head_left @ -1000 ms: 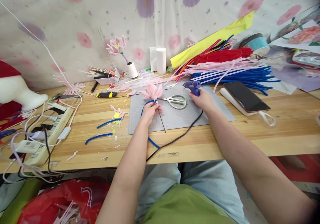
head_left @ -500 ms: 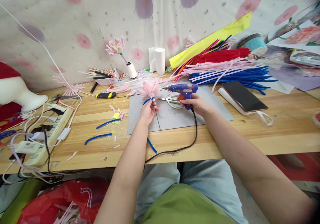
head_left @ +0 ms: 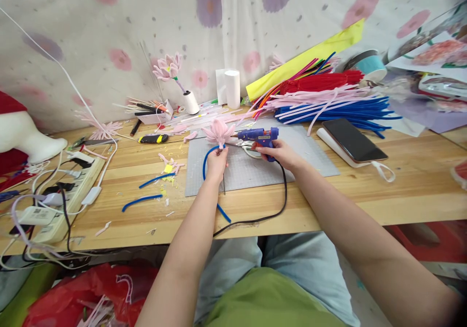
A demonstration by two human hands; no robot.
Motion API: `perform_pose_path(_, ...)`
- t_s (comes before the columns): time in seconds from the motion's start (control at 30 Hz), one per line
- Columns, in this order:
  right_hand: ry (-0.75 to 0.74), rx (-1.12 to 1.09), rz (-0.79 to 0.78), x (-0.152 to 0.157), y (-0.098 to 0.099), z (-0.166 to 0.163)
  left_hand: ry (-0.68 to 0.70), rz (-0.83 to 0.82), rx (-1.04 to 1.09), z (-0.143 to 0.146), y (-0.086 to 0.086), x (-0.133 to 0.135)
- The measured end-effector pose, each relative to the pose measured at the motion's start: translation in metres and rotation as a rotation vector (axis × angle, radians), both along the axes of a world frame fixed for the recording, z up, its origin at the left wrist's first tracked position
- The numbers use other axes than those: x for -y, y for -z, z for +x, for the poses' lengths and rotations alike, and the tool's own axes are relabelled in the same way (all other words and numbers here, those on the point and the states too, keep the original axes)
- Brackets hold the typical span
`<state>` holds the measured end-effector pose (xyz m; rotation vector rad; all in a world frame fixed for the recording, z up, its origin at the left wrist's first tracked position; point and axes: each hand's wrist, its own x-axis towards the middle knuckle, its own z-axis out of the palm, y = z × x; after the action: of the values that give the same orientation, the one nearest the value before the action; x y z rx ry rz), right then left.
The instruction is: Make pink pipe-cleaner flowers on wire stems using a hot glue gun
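Now my right hand (head_left: 280,153), gripping the gun (head_left: 258,135), has brought it seemingly within gluing reach of the flower (head_left: 219,131) my left hand (head_left: 217,164) pinches.

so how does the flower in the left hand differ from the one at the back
The held flower is in the left hand; the back flower leans in a white spool. The held flower has a dark wire below; the back flower has a purple stem. The back flower shows yellow inside; the held flower shows none. Both are pink.
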<state>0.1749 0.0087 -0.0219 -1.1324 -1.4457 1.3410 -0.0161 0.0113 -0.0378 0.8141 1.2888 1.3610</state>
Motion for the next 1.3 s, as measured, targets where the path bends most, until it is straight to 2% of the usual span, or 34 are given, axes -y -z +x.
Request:
perform_pose_path(0.2, 0.074, 0.229, -0.011, 0.002, -0.007, -0.017, -0.012, 0.03, -0.134, 0.0, 0.007, -0.003)
perform_pose_path(0.43, 0.058, 0.306, 0.029, -0.002, -0.001, -0.022, 0.033, 0.023, -0.089, 0.0, 0.005, -0.002)
perform_pose_path(1.1, 0.065, 0.385, 0.126, -0.005, 0.001, -0.024, 0.059, 0.03, -0.114, 0.001, 0.003, 0.001)
perform_pose_path(1.3, 0.072, 0.387, 0.094, -0.005, 0.001, -0.023, 0.057, 0.016, -0.097, 0.001, 0.004, 0.0)
